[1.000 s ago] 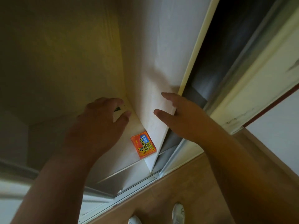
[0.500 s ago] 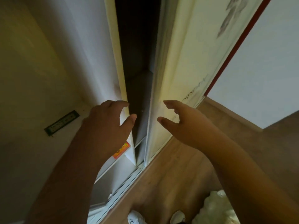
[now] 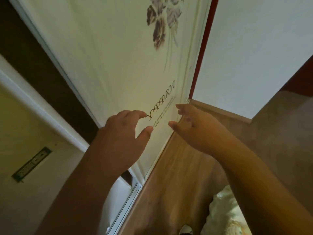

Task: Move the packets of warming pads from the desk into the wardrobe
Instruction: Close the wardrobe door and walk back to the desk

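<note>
The pale wardrobe door point(image 3: 118, 56), printed with a flower and the word HAPPY, fills the view beyond both sets of fingertips, its long axis slanting from upper left to lower right. The left hand point(image 3: 122, 138) reaches up before it, fingers loosely curled and apart, holding nothing. The right hand point(image 3: 198, 128) is raised alongside, fingers spread, also empty. No warming-pad packet is in view.
</note>
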The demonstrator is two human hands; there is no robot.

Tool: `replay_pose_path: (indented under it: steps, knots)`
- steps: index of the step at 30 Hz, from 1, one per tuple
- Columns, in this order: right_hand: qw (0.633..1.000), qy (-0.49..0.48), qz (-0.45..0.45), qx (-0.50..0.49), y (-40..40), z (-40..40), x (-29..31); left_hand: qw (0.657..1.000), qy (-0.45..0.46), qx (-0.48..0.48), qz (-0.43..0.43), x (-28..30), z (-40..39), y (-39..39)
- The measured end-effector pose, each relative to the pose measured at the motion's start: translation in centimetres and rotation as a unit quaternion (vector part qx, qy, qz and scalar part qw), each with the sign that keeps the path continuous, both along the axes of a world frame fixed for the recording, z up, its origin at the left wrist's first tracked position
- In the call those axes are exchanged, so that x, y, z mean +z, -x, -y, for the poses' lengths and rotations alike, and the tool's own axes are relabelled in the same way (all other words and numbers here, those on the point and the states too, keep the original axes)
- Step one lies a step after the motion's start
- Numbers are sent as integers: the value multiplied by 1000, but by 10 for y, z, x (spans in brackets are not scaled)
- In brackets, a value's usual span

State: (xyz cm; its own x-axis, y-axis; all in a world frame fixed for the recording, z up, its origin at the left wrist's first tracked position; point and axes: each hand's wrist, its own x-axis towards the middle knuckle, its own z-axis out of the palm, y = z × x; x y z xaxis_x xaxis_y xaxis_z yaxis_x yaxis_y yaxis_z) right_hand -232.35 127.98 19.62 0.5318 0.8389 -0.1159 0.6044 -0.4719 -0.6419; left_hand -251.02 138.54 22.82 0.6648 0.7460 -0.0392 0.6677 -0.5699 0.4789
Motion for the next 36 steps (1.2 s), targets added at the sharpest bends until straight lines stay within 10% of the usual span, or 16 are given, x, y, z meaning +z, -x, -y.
replay_pose_path:
  steps: [19, 36]
  knots:
    - [964, 2, 12, -267, -138, 197, -11, 965, -15, -262, -6, -13, 98, -225]
    - [916, 35, 47, -397, -197, 108, -8, 922, 45, -383, -30, -20, -15, -353]
